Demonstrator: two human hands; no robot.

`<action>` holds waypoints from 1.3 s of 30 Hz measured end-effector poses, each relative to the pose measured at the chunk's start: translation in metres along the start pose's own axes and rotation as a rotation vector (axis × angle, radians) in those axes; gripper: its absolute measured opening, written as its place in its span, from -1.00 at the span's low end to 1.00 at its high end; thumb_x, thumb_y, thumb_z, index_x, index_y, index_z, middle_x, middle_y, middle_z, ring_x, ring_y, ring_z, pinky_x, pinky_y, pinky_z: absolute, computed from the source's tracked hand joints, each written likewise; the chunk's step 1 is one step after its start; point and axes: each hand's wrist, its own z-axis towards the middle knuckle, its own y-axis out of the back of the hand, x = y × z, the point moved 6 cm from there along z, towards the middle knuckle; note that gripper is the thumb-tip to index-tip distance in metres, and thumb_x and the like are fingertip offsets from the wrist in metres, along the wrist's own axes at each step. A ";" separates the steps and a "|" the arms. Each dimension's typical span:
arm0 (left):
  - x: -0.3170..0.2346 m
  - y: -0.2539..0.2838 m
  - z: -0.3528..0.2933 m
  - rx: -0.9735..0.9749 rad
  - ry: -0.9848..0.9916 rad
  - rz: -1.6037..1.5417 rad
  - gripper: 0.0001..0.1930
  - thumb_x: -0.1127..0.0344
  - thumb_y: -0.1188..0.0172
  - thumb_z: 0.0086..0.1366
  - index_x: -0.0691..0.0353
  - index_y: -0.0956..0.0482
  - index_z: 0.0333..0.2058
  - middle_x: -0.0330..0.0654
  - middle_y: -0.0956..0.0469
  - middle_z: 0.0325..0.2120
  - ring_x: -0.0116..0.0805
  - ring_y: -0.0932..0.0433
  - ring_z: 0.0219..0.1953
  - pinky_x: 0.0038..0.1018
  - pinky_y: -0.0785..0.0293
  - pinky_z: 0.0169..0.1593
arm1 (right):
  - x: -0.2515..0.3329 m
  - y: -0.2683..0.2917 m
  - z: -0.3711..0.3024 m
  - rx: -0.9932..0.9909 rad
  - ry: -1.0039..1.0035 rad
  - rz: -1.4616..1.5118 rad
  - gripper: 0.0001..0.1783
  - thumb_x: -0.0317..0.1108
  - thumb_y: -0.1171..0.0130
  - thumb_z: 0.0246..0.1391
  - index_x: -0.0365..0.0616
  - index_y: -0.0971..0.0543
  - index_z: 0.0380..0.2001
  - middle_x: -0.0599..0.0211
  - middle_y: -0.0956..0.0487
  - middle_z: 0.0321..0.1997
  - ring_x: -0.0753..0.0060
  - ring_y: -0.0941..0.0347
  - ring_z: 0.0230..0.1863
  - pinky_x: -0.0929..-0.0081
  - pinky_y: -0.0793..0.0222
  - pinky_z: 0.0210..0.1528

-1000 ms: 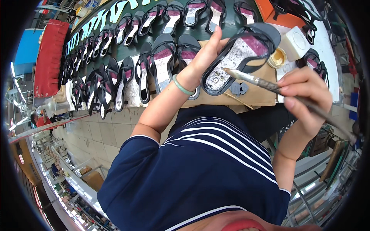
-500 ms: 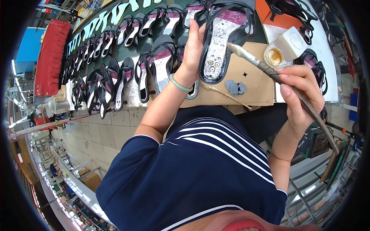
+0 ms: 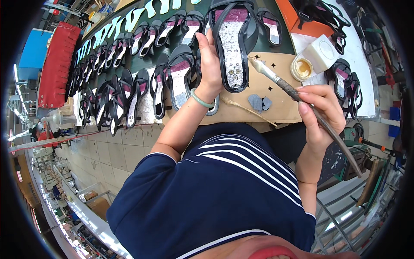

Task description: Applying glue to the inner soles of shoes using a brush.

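Note:
My left hand (image 3: 210, 64) holds up a black strappy sandal (image 3: 233, 45) by its side, with the speckled white insole facing me and the heel end down. Some of the left fingers are hidden behind the sandal. In my right hand (image 3: 322, 113) is a long, worn brush (image 3: 288, 90), pinched between thumb and fingers. Its pale bristle tip points at the sandal's right edge, near the heel half; I cannot tell whether they touch. Beyond the brush, an open white jar (image 3: 302, 69) of yellowish paste leans against a white plastic container (image 3: 321, 54).
Brown cardboard (image 3: 282, 110) covers the table's near part, bearing a thin stick-like brush (image 3: 250, 110) and grey scraps (image 3: 259, 102). Rows of similar sandals (image 3: 181, 71) stand to the left. An orange box (image 3: 297, 19) is at the back right, with more black sandals (image 3: 343, 75) at right.
The sandal in my left hand has shifted left and turned slightly more upright. My right hand and the brush have moved left and a little down, keeping close to the sandal.

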 end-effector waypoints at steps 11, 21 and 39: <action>0.008 0.009 0.006 0.023 0.080 -0.182 -0.26 -0.31 0.41 0.39 0.26 -0.41 0.06 -0.13 -0.60 -0.22 -0.35 -0.64 -0.32 -0.44 -0.63 -0.29 | -0.007 -0.024 0.000 0.071 -0.024 0.103 -0.81 -0.65 -0.27 -0.16 -0.33 -0.64 -0.36 0.08 -0.61 -0.31 0.30 -0.58 -0.28 0.53 -0.47 -0.23; 0.007 -0.004 0.002 0.037 0.080 -0.161 -0.27 -0.30 0.43 0.40 0.25 -0.42 0.04 -0.14 -0.60 -0.19 -0.38 -0.63 -0.26 -0.48 -0.62 -0.24 | -0.010 -0.037 0.005 0.184 0.088 0.008 -0.84 -0.62 -0.29 -0.16 -0.28 -0.64 -0.40 0.15 -0.62 -0.34 0.32 -0.59 -0.34 0.54 -0.49 -0.31; 0.001 -0.007 0.000 0.113 0.079 -0.002 -0.30 -0.27 0.47 0.42 0.20 -0.32 0.13 -0.17 -0.53 -0.06 -0.41 -0.55 -0.07 -0.48 -0.50 -0.02 | -0.007 -0.036 0.026 0.492 0.121 0.116 -0.81 -0.63 -0.26 -0.29 -0.28 -0.64 -0.45 0.15 -0.61 -0.39 0.31 -0.58 -0.39 0.54 -0.47 -0.37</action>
